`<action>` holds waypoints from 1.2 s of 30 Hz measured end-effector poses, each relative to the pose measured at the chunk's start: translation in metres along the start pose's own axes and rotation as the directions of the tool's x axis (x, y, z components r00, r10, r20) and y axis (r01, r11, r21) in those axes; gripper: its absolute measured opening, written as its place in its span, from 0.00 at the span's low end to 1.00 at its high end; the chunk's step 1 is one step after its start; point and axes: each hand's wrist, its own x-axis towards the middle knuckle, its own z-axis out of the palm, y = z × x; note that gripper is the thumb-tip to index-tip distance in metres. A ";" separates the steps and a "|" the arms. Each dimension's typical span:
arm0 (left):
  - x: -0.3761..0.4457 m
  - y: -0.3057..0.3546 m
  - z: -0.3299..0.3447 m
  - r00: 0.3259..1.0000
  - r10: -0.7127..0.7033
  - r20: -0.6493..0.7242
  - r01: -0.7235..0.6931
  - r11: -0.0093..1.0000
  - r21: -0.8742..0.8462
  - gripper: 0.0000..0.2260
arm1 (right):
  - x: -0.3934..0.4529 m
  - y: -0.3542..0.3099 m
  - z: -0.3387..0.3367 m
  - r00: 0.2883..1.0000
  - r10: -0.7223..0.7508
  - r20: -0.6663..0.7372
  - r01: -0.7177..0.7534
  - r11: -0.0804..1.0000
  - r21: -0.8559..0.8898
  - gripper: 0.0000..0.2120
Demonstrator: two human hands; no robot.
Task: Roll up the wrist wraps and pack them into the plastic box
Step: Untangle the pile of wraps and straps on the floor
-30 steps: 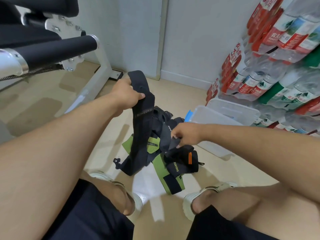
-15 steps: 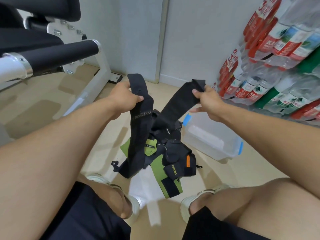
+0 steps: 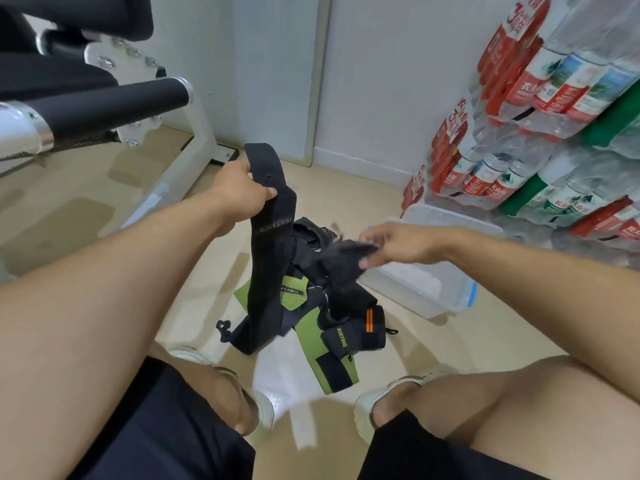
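Floor: wrap [image 3: 268,237] hangs below left hand [image 3: 239,194]; right hand [image 3: 391,242] pinches 2nd wrap [image 3: 341,263]

black wrap [image 3: 268,244]: woven cloth, matt, with grey printed lettering — gripped by the left hand [image 3: 239,192]
second black wrap [image 3: 341,263]: soft matt cloth, blurred, held at the right hand [image 3: 398,242]
green wrap [image 3: 311,341]: matt cloth with black panels
short black wrap [image 3: 360,332]: ribbed cloth, orange stripes
plastic box [image 3: 426,289]: frosted translucent plastic, smooth, with blue clips
floor [image 3: 467,337]: pale wood-look surface — smooth, slight sheen
bench roller [image 3: 114,102]: matt black foam, shiny metal end cap
bench frame [image 3: 194,147]: white painted metal, glossy
water bottles [image 3: 554,98]: clear glossy plastic, shrink-wrapped
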 end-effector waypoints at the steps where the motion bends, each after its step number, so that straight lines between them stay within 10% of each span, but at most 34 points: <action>1: 0.000 0.000 0.000 1.000 -0.003 0.002 0.003 1.000 0.002 0.18 | 0.001 0.008 0.004 0.996 0.057 0.062 -0.046 0.986 -0.162 0.09; 10: 0.001 0.000 0.008 0.998 -0.004 0.062 0.001 0.999 0.044 0.16 | -0.006 0.036 0.009 0.899 0.396 0.184 -0.268 0.832 -0.485 0.13; 15: 0.001 0.001 0.012 0.996 0.003 0.091 -0.009 0.998 0.059 0.15 | -0.002 0.037 0.010 0.940 0.283 0.192 -0.262 0.956 -0.128 0.07; 22: 0.001 0.002 0.014 0.992 0.028 0.126 -0.034 0.998 0.044 0.16 | 0.016 0.016 0.003 0.873 0.056 -0.485 0.008 0.992 0.128 0.18; 27: -0.008 0.012 0.016 0.966 0.090 0.240 -0.081 0.996 -0.049 0.17 | 0.011 -0.019 0.013 0.951 -0.087 -0.297 0.169 0.950 0.262 0.30; 36: -0.014 0.023 0.012 0.981 0.084 0.177 -0.054 0.984 -0.167 0.22 | 0.016 -0.067 0.017 0.854 -0.122 -0.506 0.391 0.792 0.469 0.01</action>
